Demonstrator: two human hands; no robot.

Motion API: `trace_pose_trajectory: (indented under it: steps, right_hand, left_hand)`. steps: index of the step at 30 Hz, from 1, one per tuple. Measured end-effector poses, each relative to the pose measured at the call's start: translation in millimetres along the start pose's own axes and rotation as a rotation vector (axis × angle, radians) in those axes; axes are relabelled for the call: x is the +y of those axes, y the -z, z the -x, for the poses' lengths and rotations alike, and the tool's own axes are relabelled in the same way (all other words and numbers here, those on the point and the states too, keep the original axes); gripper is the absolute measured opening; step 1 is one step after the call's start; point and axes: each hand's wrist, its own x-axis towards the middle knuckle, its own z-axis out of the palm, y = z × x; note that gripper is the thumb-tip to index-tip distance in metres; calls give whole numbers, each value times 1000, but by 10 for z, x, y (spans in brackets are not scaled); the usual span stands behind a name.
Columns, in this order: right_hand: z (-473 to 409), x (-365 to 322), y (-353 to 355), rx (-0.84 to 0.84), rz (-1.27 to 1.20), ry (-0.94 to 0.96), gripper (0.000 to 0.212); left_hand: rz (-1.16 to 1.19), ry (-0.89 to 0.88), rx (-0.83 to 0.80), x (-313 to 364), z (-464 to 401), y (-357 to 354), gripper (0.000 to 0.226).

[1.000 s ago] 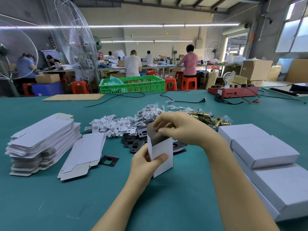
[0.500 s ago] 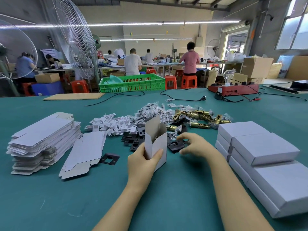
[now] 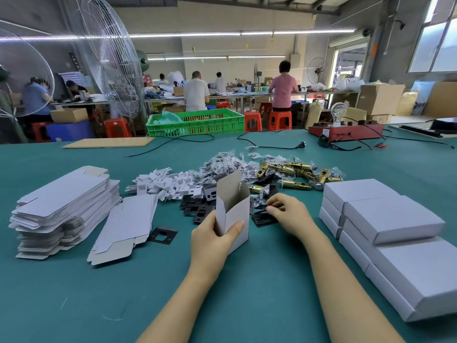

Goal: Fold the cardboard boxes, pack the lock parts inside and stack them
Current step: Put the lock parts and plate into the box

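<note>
At worktop (image 3: 247, 280) centre: left hand (image 3: 212, 240) gripping folded box (image 3: 232, 206) upright, mouth up for loading; right hand (image 3: 288, 214), at three o'clock, pinching black plate (image 3: 263, 216) from parts pile.

head-worn view, seemingly down-forward, close

Matt cardboard box (image 3: 232, 209), shiny brass latches (image 3: 294, 169), matt black plates (image 3: 197, 211).

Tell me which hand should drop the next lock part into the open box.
Right. The right hand already pinches at the black plates beside the box, while the left hand grips the open box upright.
</note>
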Motion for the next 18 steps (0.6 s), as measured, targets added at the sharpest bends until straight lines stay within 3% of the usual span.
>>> trace_pose_trajectory:
  steps: [4,7,11,18]
  right_hand:
    - [1,-15,53,176,-80,-45,8]
    - [35,-81,154,224,-271,-108,14]
    - [71,-274,372,101,-547,-151,18]
    - [184,-665,760,-9,-497,34,18]
  left_hand:
    - [41,25,-29,31,6,16,20]
    - [55,5,-49,37,15,4,16]
    - [54,-9,-77,39,25,-6,16]
    - [88,39,-90,2,-7,-1,20]
